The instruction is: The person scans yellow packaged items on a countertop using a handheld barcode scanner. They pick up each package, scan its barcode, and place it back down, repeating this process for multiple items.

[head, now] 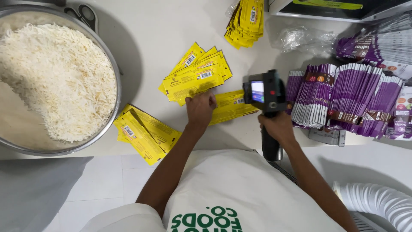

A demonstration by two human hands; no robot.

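Here's the white worktop (pixel 163 30), pale and smooth, crowded with packaging. The left hand (pixel 200 108) presses down with curled fingers on a yellow sachet (pixel 231 106) lying flat near the table's front edge, pinning it rather than pinching it. The right hand (pixel 278 126) is wrapped tight around the black grip of a handheld printer gun (pixel 265 93), its small screen glowing blue, the head sitting right over the sachet's right end.

Just above the left hand, a fan of yellow sachets (pixel 195 74) spreads across the surface; another loose pile of yellow sachets (pixel 143 132) lies to the left by the edge, and a stacked bundle (pixel 246 19) rests at the top. Far left, a big steel basin (pixel 112 64) brims with white rice (pixel 56 81), scissors (pixel 86 15) just behind its rim. On the right, rows of purple pouches (pixel 343 96) stand packed together, crumpled clear plastic (pixel 300 39) behind them. Below the table, pale floor tiles (pixel 107 180), and a white ribbed hose (pixel 377 202) at bottom right.
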